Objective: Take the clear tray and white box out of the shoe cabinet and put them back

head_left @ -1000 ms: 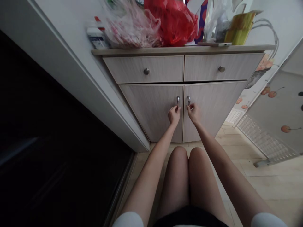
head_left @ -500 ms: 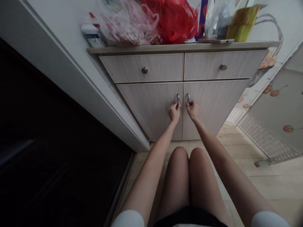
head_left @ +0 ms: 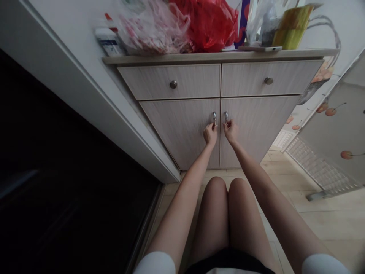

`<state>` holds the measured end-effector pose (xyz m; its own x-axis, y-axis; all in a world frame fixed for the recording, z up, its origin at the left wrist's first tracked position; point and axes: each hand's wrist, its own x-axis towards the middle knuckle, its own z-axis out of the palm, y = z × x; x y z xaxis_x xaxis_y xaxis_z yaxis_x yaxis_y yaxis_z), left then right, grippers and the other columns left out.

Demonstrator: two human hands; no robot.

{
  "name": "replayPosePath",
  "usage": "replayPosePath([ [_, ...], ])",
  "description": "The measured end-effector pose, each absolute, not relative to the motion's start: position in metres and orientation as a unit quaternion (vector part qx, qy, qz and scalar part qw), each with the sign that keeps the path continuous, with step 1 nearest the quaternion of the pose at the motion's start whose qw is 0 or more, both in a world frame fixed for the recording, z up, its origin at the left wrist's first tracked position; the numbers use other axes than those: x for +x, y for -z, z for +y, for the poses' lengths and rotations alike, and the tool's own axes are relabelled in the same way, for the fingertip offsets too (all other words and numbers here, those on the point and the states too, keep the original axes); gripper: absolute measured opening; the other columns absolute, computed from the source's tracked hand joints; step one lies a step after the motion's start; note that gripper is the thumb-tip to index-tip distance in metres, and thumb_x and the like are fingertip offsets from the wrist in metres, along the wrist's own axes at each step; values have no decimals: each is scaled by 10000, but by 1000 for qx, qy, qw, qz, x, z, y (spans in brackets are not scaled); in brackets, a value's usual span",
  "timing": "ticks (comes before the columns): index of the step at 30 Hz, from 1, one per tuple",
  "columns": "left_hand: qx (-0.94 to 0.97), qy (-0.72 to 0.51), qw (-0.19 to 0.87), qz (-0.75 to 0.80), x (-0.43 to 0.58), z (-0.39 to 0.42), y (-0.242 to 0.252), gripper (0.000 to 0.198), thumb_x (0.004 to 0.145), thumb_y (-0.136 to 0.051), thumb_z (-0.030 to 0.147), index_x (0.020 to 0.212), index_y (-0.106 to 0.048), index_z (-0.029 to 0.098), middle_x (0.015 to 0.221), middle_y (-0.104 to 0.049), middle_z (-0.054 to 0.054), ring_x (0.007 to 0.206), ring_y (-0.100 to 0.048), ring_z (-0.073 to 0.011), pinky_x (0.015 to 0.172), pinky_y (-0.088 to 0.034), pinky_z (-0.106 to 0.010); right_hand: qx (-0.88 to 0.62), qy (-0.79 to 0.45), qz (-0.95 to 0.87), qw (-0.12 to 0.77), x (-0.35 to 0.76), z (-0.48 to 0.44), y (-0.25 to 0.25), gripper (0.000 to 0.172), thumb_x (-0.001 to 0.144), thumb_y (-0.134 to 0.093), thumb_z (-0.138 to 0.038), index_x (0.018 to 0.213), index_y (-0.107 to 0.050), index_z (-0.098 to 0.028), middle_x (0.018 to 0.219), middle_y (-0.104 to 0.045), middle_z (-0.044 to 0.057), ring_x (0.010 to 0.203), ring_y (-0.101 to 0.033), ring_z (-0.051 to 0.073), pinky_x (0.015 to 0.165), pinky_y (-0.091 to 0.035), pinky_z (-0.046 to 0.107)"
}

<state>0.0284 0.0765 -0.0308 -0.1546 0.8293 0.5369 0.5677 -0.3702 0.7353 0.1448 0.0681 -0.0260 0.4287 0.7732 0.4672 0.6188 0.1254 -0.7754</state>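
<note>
My left hand (head_left: 210, 134) is closed on the lower part of a metal door handle (head_left: 214, 115) on the left cabinet door (head_left: 182, 129). With its fingers pinched, my right hand (head_left: 230, 131) grips the matching door handle (head_left: 226, 115) on the right cabinet door (head_left: 256, 125). Both doors are closed, with a narrow seam between them. The fingers hide the bottom ends of the handles.
Above the doors are two drawers with round knobs (head_left: 173, 84). The cabinet top (head_left: 199, 58) bears a white bottle (head_left: 110, 41), a clear plastic bag (head_left: 154, 30), a red plastic bag (head_left: 209, 26) and a yellow-green container (head_left: 292, 28). A cherry-patterned panel (head_left: 336, 129) stands at the right.
Both hands keep their hold on the handles, and the doors remain closed. The view has shifted very slightly.
</note>
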Motion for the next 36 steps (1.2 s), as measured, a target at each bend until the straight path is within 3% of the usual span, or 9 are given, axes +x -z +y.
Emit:
replayPosePath([
  [7, 636, -526, 194, 530, 24, 80, 25, 110, 822, -689, 222, 895, -714, 143, 881, -720, -114, 821, -664, -207, 795, -489, -322, -619, -137, -545, 548, 154, 64, 19, 375, 851, -535, -519, 981, -597, -173, 777, -645, 76, 724, -599, 207, 700, -426, 320],
  [11, 559, -568, 287, 531, 12, 70, 16, 258, 824, -710, 283, 1030, -699, 129, 774, -685, -67, 715, -639, -162, 733, -490, -296, -574, -202, -522, 598, 166, 46, 11, 487, 808, -577, -503, 1135, -591, -142, 671, -559, -3, 633, -528, 162, 633, -394, 284],
  [14, 494, -565, 441, 492, -4, 49, 10, 352, 857, -679, 304, 1181, -654, 168, 550, -515, 55, 477, -477, -89, 589, -434, -248, -511, -350, -477, 623, 172, 16, 5, 575, 781, -600, -416, 1291, -551, -155, 539, -361, -103, 480, -347, 104, 512, -300, 245],
  [17, 468, -547, 596, 357, -19, 16, 4, 422, 894, -605, 242, 1315, -582, 252, 460, -280, 123, 377, -257, -61, 507, -340, -215, -381, -516, -446, 624, 176, -22, -3, 765, 733, -636, -284, 1460, -399, -287, 506, -209, -148, 421, -197, 75, 450, -201, 212],
  [19, 453, -551, 644, 276, -24, -7, 1, 461, 906, -547, 188, 1356, -551, 287, 457, -189, 127, 372, -168, -65, 499, -304, -215, -295, -592, -428, 616, 177, -45, -8, 864, 726, -623, -213, 1506, -291, -381, 501, -160, -156, 407, -137, 70, 436, -164, 197],
  [25, 415, -596, 646, 235, -17, -46, 4, 490, 942, -428, 176, 1401, -508, 326, 477, -88, 116, 396, -45, -91, 506, -261, -246, -205, -671, -362, 614, 175, -72, -8, 880, 699, -587, -136, 1491, -319, -413, 466, -149, -162, 425, -2, 76, 436, -62, 223],
  [36, 411, -614, 624, 255, -7, -42, 27, 458, 963, -397, 239, 1401, -511, 305, 480, -65, 115, 383, -86, -96, 541, -317, -254, -233, -652, -376, 616, 172, -69, 4, 743, 786, -599, -236, 1467, -359, -409, 490, -91, -151, 417, -23, 82, 436, -84, 210],
])
